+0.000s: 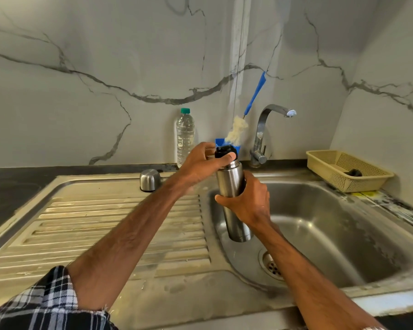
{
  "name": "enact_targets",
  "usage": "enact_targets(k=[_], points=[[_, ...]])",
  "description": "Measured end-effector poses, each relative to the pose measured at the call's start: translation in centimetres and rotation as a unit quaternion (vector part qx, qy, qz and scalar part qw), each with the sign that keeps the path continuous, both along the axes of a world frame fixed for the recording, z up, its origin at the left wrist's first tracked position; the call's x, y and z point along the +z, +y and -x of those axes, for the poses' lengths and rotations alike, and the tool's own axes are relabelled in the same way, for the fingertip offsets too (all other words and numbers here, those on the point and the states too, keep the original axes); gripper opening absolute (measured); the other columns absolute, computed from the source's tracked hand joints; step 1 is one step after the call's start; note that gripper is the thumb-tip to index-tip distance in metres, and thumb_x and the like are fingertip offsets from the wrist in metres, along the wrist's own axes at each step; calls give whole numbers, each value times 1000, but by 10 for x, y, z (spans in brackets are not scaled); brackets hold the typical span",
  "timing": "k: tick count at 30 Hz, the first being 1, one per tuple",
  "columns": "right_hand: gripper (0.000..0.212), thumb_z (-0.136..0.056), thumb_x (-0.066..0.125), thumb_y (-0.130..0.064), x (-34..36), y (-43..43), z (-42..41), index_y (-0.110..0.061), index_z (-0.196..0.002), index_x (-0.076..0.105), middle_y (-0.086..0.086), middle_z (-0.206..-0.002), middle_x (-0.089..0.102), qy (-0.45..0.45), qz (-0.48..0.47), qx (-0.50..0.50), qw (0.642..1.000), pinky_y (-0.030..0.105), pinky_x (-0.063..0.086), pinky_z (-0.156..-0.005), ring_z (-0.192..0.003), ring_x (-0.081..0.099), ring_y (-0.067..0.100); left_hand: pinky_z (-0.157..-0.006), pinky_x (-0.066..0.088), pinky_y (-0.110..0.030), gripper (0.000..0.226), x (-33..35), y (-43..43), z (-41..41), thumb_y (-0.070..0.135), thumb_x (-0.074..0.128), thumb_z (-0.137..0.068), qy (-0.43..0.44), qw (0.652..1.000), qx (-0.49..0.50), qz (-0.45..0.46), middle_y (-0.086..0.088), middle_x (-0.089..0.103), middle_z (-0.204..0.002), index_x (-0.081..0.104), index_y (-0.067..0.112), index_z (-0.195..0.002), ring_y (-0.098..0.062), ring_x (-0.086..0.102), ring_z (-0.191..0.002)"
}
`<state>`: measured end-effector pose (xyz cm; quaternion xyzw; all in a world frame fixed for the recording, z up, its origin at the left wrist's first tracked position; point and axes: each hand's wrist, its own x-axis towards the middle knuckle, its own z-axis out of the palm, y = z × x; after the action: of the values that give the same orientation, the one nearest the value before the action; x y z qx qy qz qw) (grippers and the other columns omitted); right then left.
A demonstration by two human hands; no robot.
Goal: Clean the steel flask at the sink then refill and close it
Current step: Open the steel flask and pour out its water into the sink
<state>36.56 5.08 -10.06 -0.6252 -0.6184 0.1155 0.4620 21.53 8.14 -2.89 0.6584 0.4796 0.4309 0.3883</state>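
While right hand (246, 201) grips flask (231, 182), left fingers (225, 158) pinch stopper (224, 151).

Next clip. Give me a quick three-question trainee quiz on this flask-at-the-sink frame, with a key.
1. Fill in: the steel cup stands upside down on the ____.
2. Pick one. The left hand: A grips the black stopper atop the steel flask; B holds the steel cup; C is out of view.
3. True or false: the right hand holds the steel flask by its body above the sink basin.

Key: 1 drainboard; 2 A; 3 true.
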Motion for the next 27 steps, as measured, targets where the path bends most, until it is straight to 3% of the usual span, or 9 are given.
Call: enact_targets(k=[2,5,9,12,14,20,23,25,27], points=[[69,-56,95,-44,0,3,-4,-25,-111,58,-10,-94,66,17,0,9,1000,22,52,-70,-83,65,11,-100,54,-32,47,0,6,6,26,73,-94,-32,996,-88,12,-3,72,-125,58,17,-138,-16,68,-115],[69,-54,96,-42,0,4,-6,-25,-110,59,-10,-94,67,28,5,27,999,16,48,-67,-83,65,7,-98,55,-29,39,1,8,12,14,69,-96,-28,995,-91,-33,-1,76,-116,63,13,-135,-12,71,-109],[68,-55,96,-41,0,5,-2,-25,-106,54,-13,-90,62,25,3,28,999,15,46,-66,-81,63,7,-89,57,-25,33,5,7,11,16,70,-96,6,997,-58,-59,0,76,-108,66,13,-129,-11,72,-101],[66,-56,96,-42,-3,7,2,-26,-101,51,-14,-86,60,22,9,23,999,17,48,-65,-80,62,7,-90,59,-35,26,3,5,-1,26,71,-93,61,991,20,-119,2,77,-102,72,16,-117,-12,72,-95],[63,-56,95,-45,-6,9,2,-25,-98,53,-12,-86,63,13,13,13,1000,22,52,-66,-80,64,9,-86,61,-33,32,0,2,-10,34,75,-87,76,982,93,-146,3,77,-99,75,13,-112,-10,72,-90],[69,-58,92,-50,-9,9,0,-20,-110,59,-7,-92,68,-23,7,2,1000,18,46,-62,-81,66,11,-70,63,-34,32,-2,-8,-15,40,82,-79,81,966,179,-165,-1,77,-77,81,11,-93,-10,72,-71],[71,-57,93,-49,-7,7,0,-20,-112,58,-8,-94,67,-27,-3,8,1000,24,52,-70,-83,66,12,-86,60,-36,26,9,-8,-2,36,82,-82,78,985,108,-112,-3,76,-95,75,17,-98,-15,72,-91],[74,-56,93,-48,-5,7,0,-21,-114,57,-9,-95,64,-40,-12,11,999,29,54,-76,-85,64,12,-102,53,-38,29,14,-3,12,28,79,-87,50,998,2,-47,1,67,-114,63,24,-111,-16,65,-110],[75,-55,94,-48,-3,7,-1,-21,-114,57,-10,-95,64,-51,-18,15,998,31,54,-78,-85,63,13,-110,48,-39,42,16,3,22,18,74,-92,28,995,-91,-5,4,64,-127,59,18,-131,-13,62,-119]])
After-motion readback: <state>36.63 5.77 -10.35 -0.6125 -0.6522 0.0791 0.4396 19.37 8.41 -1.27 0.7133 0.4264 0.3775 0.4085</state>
